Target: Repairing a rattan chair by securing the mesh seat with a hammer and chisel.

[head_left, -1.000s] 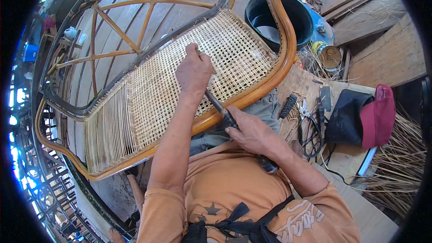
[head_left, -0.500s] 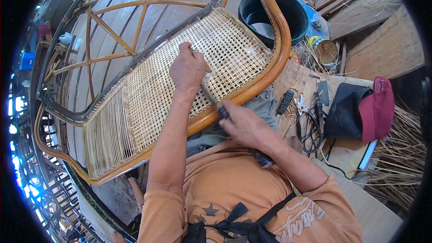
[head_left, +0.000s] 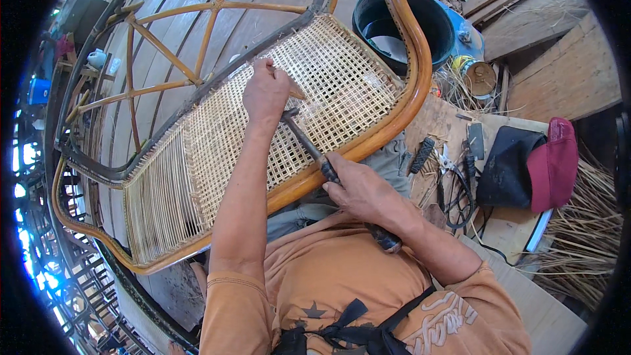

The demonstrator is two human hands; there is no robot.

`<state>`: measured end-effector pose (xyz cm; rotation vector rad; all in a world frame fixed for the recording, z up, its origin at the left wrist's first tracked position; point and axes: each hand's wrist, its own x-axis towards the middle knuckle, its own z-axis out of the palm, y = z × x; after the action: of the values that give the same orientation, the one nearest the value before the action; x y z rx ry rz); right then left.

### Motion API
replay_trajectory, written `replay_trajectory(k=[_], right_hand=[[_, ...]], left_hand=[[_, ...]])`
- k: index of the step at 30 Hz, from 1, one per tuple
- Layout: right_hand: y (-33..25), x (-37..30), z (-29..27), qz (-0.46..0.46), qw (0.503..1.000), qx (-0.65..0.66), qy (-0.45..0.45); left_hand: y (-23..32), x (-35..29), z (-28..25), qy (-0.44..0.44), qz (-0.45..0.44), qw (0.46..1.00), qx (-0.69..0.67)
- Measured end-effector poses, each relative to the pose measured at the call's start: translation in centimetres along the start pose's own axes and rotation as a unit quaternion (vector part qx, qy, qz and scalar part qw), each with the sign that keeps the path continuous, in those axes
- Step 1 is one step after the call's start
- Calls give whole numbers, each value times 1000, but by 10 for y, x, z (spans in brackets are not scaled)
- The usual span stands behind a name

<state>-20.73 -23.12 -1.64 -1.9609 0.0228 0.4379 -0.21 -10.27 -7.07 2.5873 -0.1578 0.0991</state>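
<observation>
A woven cane panel [head_left: 328, 72] fills part of a curved rattan frame [head_left: 368, 144] across my lap. Over the weave, my left hand [head_left: 264, 92] is closed on a small tapered wooden piece [head_left: 298, 91], whose tip points right. My right hand [head_left: 361, 187] grips the dark handle of a hammer [head_left: 303, 139]. The hammer's small head lies just below the wooden piece, close to my left wrist; whether they touch I cannot tell. Beneath my right hand, the handle's dark end shows against my shirt. At the panel's left part, strands run in one direction only.
Crossed rattan struts [head_left: 197, 79] extend at far left. Beyond the frame stands a dark bucket [head_left: 404, 26]. To the right are pliers [head_left: 447, 161], a black pouch [head_left: 509, 167], a maroon cap [head_left: 554, 164], a rusty-topped can [head_left: 481, 79] and bundled strands [head_left: 585, 236].
My left hand has shifted a little left over the weave with the wooden piece. The hammer head has also moved slightly left and shows more clearly.
</observation>
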Motion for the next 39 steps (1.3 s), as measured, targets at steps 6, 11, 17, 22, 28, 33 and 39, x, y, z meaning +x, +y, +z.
replay_trajectory(k=[6, 11, 17, 22, 28, 33, 39], right_hand=[[-3, 19, 1, 8, 999, -1, 32], [-4, 18, 1, 7, 999, -9, -30], [2, 16, 3, 4, 1000, -6, -13], [-3, 18, 1, 7, 999, -8, -45], [-2, 25, -2, 19, 999, -4, 31], [-4, 27, -11, 27, 999, -17, -42], [-7, 18, -6, 7, 1000, 8, 28]], left_hand=[[7, -5, 2, 11, -13, 1000, 12], [4, -16, 6, 27, 34, 999, 24], [12, -25, 6, 45, 40, 997, 50], [15, -26, 8, 50, 28, 997, 54], [21, -21, 7, 40, 31, 997, 62], [20, -17, 2, 29, 25, 997, 62], [-31, 28, -15, 81, 6, 977, -197]])
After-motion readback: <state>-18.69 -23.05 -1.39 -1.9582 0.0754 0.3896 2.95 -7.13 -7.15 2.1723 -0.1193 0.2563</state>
